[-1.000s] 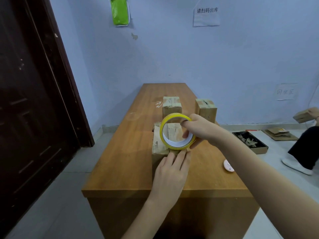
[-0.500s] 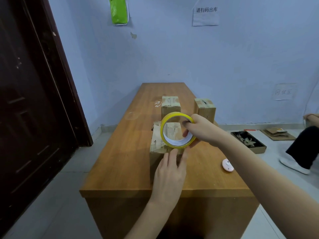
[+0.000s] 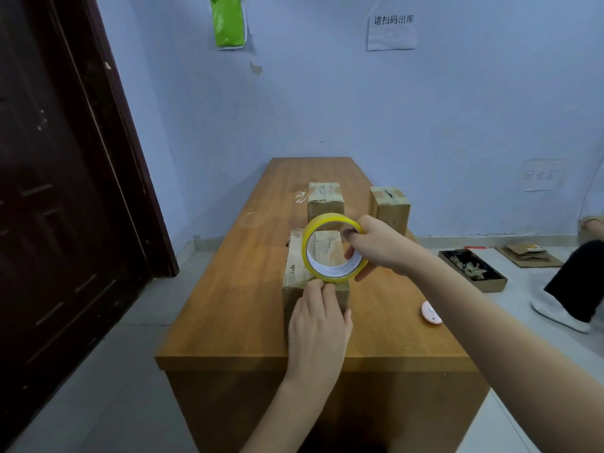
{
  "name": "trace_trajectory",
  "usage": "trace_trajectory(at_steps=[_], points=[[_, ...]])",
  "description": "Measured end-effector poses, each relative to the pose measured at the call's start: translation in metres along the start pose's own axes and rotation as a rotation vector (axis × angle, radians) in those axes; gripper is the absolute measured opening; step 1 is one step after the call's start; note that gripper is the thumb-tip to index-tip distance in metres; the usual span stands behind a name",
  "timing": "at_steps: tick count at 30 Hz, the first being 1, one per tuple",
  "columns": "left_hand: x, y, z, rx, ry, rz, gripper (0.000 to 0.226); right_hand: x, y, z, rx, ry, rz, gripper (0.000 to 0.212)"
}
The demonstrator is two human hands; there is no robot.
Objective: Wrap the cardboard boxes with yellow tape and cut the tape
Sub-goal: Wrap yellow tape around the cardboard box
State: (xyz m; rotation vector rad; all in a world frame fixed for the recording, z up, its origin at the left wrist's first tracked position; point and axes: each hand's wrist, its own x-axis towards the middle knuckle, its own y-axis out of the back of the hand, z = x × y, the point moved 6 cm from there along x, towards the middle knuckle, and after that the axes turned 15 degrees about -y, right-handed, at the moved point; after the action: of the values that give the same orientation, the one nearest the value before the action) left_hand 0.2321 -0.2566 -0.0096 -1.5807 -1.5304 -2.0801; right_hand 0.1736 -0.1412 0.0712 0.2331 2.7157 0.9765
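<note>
Starting the first strip looks to be the step in hand: the left hand [image 3: 318,322] lies flat on the near face of the nearest cardboard box [image 3: 295,273], its straight fingers [image 3: 322,291] pressing at the top edge, where the free tape end seems to be pinned. The right hand [image 3: 379,246] grips the yellow tape roll [image 3: 333,248], thumb and fingers curled through and around its ring, holding it upright just above the box top. That box stands near the front of the bench [image 3: 228,289]; two more boxes [image 3: 326,202] wait further back. Next, by my judgement, the roll must be drawn away across the top while the left hand keeps the end down. A small pink object [image 3: 430,312], perhaps the cutter, lies to the right. The tape end itself is hidden under the fingers, and any pulled strip is too faint to make out.
</note>
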Motion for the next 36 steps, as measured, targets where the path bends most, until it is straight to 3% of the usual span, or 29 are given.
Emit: trace_trajectory(at_steps=[3,6,8,14,18,20,27,36], points=[[-0.006,0.017,-0.014,0.078,0.025,0.072,0.07,0.0,-0.001,0.001,0.015,0.005,-0.01,0.025],[-0.005,0.019,-0.038,0.096,0.052,0.021,0.082,0.004,-0.002,0.003,0.029,0.014,0.01,0.018],[-0.004,0.014,-0.047,0.044,0.013,-0.037,0.075,0.005,-0.001,0.004,0.014,0.027,0.036,0.013],[-0.01,0.007,-0.052,-0.05,-0.002,-0.064,0.063,-0.006,-0.005,0.013,-0.093,0.053,-0.027,0.027],[-0.009,0.008,-0.051,-0.056,0.013,-0.076,0.065,-0.01,0.002,0.01,-0.083,0.038,-0.056,0.01],[-0.008,0.007,-0.052,-0.052,0.018,-0.086,0.064,-0.01,0.006,0.001,-0.102,0.041,-0.018,0.004],[-0.007,0.004,-0.054,-0.005,0.014,-0.093,0.069,-0.014,0.012,-0.037,-0.293,0.122,0.089,0.024],[-0.008,0.004,-0.054,0.042,-0.013,-0.084,0.071,-0.009,0.058,-0.01,-0.259,0.072,0.195,0.016]])
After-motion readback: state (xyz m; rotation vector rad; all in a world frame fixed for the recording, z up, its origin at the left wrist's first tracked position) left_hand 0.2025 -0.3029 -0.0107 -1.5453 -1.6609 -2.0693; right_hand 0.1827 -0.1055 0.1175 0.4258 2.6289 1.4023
